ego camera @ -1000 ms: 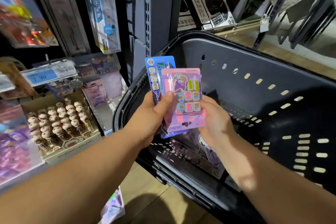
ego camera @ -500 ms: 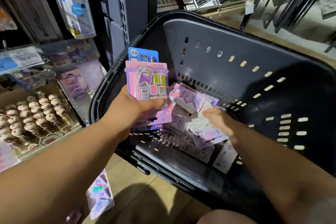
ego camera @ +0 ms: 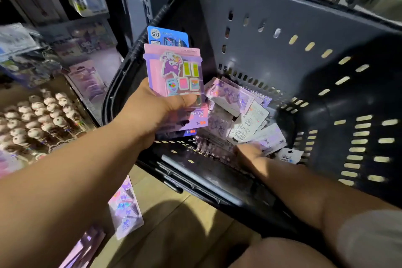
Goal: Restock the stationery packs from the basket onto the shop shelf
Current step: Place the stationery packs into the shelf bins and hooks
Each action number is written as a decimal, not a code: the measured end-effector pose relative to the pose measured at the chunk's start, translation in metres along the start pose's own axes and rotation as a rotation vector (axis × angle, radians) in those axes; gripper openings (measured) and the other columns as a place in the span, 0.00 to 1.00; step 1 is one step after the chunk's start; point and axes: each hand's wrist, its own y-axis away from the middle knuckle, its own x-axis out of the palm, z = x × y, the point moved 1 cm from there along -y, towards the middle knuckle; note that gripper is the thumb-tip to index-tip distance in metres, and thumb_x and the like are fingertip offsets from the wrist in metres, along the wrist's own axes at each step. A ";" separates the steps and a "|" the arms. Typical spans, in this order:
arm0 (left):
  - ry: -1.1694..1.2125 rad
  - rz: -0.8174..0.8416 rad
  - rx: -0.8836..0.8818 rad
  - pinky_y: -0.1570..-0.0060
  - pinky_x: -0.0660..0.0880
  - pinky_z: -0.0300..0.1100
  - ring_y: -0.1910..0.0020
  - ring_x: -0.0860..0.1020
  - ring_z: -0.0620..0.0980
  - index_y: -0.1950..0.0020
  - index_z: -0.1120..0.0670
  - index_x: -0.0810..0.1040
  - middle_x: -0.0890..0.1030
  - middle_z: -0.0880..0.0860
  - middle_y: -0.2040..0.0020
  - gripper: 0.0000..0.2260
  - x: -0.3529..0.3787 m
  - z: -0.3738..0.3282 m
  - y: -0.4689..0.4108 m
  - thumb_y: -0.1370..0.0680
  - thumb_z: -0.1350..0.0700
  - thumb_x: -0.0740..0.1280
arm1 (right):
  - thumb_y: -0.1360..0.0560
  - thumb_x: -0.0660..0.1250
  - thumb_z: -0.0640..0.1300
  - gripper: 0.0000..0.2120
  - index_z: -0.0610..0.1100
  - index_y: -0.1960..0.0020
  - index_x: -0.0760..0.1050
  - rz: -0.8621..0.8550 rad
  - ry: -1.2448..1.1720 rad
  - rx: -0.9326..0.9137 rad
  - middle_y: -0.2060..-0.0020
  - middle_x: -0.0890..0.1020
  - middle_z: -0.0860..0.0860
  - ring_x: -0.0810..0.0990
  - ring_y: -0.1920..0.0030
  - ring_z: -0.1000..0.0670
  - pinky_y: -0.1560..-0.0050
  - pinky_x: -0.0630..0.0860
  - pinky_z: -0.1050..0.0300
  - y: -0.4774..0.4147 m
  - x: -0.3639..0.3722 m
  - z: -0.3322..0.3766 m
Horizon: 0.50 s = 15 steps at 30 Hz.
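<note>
Nearby, dark basket [ego camera: 282, 35] sits beside shelf [ego camera: 134, 6], loose packs [ego camera: 237, 111] heaped on its floor. Left hand [ego camera: 156, 113] grips pink pack [ego camera: 174, 72] with blue pack [ego camera: 167, 37] behind, over the near rim. Right hand [ego camera: 248, 152] down among heap; fingers hidden, grip unclear.

Stationery packs: two held, a heap in the basket

A pink pack [ego camera: 174, 72] with a purple cartoon figure and small coloured stickers stands upright, pinched low down by the fingers [ego camera: 187, 99] of the left hand [ego camera: 156, 111]. A blue pack [ego camera: 168, 37] marked 0.5 lies flat behind it, its top showing above. Just right of those fingers, pale purple and white loose packs [ego camera: 237, 111] lie jumbled on the floor of the tilted dark basket [ego camera: 304, 35]. The right hand [ego camera: 250, 152] touches the heap's near edge, fingertips hidden among them.
</note>
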 end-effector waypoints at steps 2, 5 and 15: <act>0.011 -0.005 -0.002 0.57 0.81 0.52 0.55 0.85 0.57 0.37 0.54 0.75 0.85 0.54 0.51 0.34 -0.001 -0.001 0.001 0.42 0.57 0.81 | 0.21 0.60 0.46 0.16 0.38 0.39 0.74 -0.036 0.063 0.013 0.52 0.75 0.48 0.72 0.51 0.46 0.41 0.70 0.54 -0.007 0.005 -0.002; 0.031 -0.014 0.005 0.57 0.81 0.51 0.55 0.85 0.57 0.37 0.55 0.75 0.85 0.54 0.50 0.31 -0.001 -0.001 0.002 0.39 0.56 0.78 | 0.25 0.64 0.45 0.17 0.37 0.41 0.73 -0.132 0.034 0.102 0.53 0.78 0.40 0.74 0.59 0.48 0.45 0.75 0.57 -0.017 0.004 -0.005; 0.082 -0.045 0.009 0.53 0.81 0.56 0.55 0.85 0.56 0.37 0.55 0.75 0.85 0.54 0.50 0.27 -0.003 0.001 -0.002 0.35 0.61 0.77 | 0.21 0.59 0.44 0.10 0.46 0.61 0.65 -0.090 0.195 -0.303 0.64 0.70 0.47 0.68 0.62 0.49 0.65 0.65 0.58 0.004 -0.033 0.021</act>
